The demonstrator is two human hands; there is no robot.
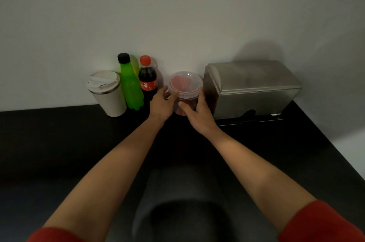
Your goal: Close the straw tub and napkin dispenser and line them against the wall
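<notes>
A clear plastic straw tub (185,85) with red straws inside stands on the black counter near the white wall, its clear lid sitting on top. My left hand (161,104) touches the lid's left rim with thumb and fingers. On the tub's right side, my right hand (195,113) wraps around the body, thumb across the front. Right of the tub, a steel napkin dispenser (250,89) stands against the wall, its lid down.
Left of the tub stand a cola bottle (148,79), a green bottle (130,85) and a white travel cup (107,92), all close to the wall. The black counter (59,143) ends at an edge on the right (335,152).
</notes>
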